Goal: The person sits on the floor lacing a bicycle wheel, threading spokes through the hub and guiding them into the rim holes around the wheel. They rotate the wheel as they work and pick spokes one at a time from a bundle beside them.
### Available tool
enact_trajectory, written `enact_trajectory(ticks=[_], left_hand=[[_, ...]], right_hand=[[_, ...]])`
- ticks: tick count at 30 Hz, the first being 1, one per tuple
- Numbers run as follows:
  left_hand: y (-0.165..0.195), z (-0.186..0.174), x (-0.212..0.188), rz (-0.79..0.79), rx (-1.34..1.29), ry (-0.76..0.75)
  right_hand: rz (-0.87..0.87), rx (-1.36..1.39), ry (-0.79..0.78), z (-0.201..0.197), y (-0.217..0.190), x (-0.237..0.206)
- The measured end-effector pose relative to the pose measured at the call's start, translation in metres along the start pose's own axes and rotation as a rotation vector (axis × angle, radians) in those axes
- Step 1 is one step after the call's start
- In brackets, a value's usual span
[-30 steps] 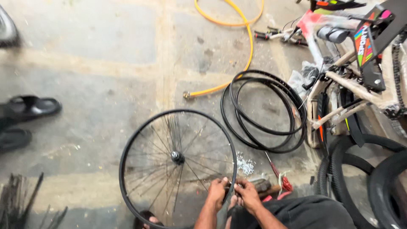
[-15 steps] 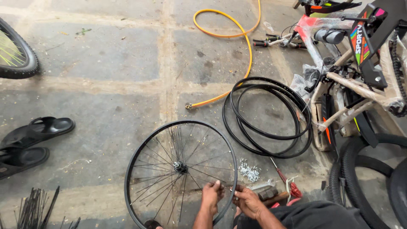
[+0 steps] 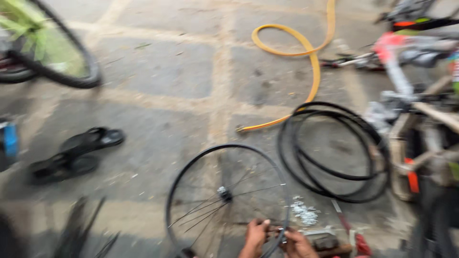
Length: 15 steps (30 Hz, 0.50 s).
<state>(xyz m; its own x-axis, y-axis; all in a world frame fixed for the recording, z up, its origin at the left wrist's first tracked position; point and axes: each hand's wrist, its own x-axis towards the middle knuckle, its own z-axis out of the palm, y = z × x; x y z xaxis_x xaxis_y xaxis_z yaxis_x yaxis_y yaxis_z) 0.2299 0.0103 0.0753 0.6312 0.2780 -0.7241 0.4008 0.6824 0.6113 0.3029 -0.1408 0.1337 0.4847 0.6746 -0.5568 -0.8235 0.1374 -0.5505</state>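
A bare black bicycle rim (image 3: 191, 167) with thin spokes and a small hub (image 3: 224, 194) stands on the stone floor at the bottom middle. My left hand (image 3: 254, 237) grips the rim's near edge from inside. My right hand (image 3: 297, 243) holds the same stretch of rim from outside, fingers closed on something small that the blur hides. The whole frame is motion-blurred.
Black tyres (image 3: 334, 153) lie coiled to the right, beside a yellow hose (image 3: 306, 57) and a bicycle frame (image 3: 416, 110). Small white parts (image 3: 304, 213) and red-handled tools (image 3: 354, 239) lie near my hands. Black sandals (image 3: 76, 153) rest at left, another wheel (image 3: 52, 48) top left, loose spokes (image 3: 81, 229) bottom left.
The view has swung left and tilted up, blurring everything. My hands stay on the rim's near edge; the sandals and the far-left wheel have come further into view.
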Motion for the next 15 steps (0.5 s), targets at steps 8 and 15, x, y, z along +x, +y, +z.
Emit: enact_trajectory(ticks=[8,15], left_hand=[[0.053,-0.013,-0.016,0.436,0.147,0.817],[0.197,-0.155,0.028,0.498,-0.069,1.248]], right_hand=[[-0.015,0.050,0.060,-0.028,0.015,0.009],[-0.052,0.023,0.122,-0.058,0.031,0.011]])
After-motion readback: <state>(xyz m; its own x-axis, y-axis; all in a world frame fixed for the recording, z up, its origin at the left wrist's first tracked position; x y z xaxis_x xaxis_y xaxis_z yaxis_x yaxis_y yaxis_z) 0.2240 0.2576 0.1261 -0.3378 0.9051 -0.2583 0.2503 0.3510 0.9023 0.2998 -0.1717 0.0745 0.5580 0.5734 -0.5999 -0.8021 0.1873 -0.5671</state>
